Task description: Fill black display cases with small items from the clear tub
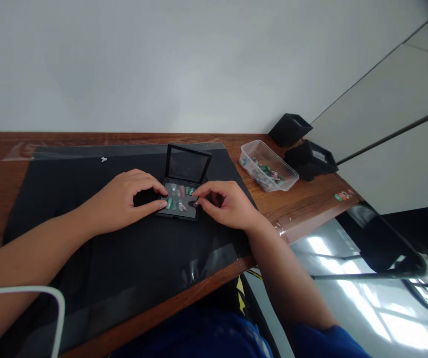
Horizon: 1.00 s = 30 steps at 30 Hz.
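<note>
Case (pixel 185 166) on mat (pixel 132 258); tub (pixel 269 153) (w/ pcs (pixel 268 172)) R.

No readable text anywhere that I can find, tbh. Closest thing is a row of little round colourful stickers (pixel 344 195) on the right end of the bench (pixel 307 199), but they're way too small and blurry to make out any letters or numbers. There's a pale patch (pixel 319 155) on the nearer black box (pixel 303 161), can't tell if it's a label. Some whitish marks (pixel 262 343) on the blue clothing (pixel 214 333) too, also illegible.
</note>
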Available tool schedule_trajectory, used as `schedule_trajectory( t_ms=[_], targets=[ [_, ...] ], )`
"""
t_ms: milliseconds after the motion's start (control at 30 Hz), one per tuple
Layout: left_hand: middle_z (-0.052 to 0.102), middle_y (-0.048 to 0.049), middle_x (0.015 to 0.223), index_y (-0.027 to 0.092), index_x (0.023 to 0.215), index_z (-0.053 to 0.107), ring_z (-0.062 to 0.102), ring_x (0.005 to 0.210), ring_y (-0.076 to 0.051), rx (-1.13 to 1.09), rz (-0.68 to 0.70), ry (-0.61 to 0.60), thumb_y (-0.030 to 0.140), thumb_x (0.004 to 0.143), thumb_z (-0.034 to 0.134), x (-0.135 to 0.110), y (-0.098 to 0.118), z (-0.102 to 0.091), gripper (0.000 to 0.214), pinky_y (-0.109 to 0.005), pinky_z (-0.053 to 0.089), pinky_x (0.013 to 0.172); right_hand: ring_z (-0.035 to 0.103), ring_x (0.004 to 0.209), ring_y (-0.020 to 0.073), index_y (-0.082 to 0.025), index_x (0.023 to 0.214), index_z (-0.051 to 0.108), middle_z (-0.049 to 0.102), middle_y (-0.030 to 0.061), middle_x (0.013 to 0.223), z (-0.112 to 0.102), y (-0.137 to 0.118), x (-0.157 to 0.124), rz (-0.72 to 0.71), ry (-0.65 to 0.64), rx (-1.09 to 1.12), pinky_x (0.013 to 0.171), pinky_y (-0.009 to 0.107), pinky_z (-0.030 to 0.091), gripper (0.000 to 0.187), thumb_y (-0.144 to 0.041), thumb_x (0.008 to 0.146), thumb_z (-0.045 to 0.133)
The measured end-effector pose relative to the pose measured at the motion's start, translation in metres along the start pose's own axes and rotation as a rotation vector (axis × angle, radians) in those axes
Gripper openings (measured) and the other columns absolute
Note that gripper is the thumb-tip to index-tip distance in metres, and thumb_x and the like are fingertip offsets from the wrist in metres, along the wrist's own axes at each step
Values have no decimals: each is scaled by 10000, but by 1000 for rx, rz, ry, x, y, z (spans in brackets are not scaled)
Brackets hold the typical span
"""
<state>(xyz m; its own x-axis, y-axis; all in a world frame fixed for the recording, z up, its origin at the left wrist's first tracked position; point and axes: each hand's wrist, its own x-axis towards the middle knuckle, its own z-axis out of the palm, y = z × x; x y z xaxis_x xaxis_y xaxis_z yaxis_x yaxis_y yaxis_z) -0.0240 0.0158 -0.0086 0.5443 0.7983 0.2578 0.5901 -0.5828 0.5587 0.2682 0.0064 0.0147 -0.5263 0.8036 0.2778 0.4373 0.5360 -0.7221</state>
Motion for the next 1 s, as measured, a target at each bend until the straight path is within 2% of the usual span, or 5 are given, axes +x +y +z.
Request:
schedule_trajectory(
  t_ms=[333, 533, 733, 900, 1000],
  targets=[
    [769, -64, 1067, 284, 1060, 774, 658, 1066, -302, 0, 2, -1, 587, 949, 641, 0, 0, 0, 349, -472, 501, 980, 439, 523, 53, -174, 1037, 774, 708, -29, 757, -3, 3, 1, 94, -43, -46, 542, 208, 340, 238, -152, 830, 658],
    [767, -64, 1072, 285, 1058, 774, 656, 1074, -303, 6, -6, -8, 591, 947, 641, 0, -1, 1, 352, -470, 501, 976, 505, 567, 70, -164, 978, 780, 681, -19, 719, -1, -2, 1, -10, 3, -76, 590, 218, 375, 136, -222, 883, 702],
    [770, -61, 1060, 288, 1051, 778, 668, 1054, -303, 0, -7, 7, 589, 934, 653, 0, -1, 1, 346, -473, 507, 974, 581, 628, 93, -173, 942, 804, 655, -19, 689, 8, -7, 2, -55, -62, -138, 633, 231, 392, 202, -370, 900, 786],
    [769, -51, 1062, 289, 1061, 769, 668, 1057, -295, 12, 7, 2, 577, 934, 654, 0, -1, -1, 335, -456, 501, 966, 627, 682, 101, -195, 962, 814, 708, -10, 753, 12, -9, 3, -51, -93, -194, 659, 230, 395, 186, -369, 897, 797],
    [767, -40, 1079, 292, 1079, 755, 664, 1068, -282, 24, 16, -10, 550, 936, 653, 0, 0, -2, 312, -441, 493, 973, 629, 689, 100, -201, 956, 816, 711, -11, 755, 12, -10, 4, -35, -102, -214, 649, 232, 381, 114, -292, 922, 756]
  ],
)
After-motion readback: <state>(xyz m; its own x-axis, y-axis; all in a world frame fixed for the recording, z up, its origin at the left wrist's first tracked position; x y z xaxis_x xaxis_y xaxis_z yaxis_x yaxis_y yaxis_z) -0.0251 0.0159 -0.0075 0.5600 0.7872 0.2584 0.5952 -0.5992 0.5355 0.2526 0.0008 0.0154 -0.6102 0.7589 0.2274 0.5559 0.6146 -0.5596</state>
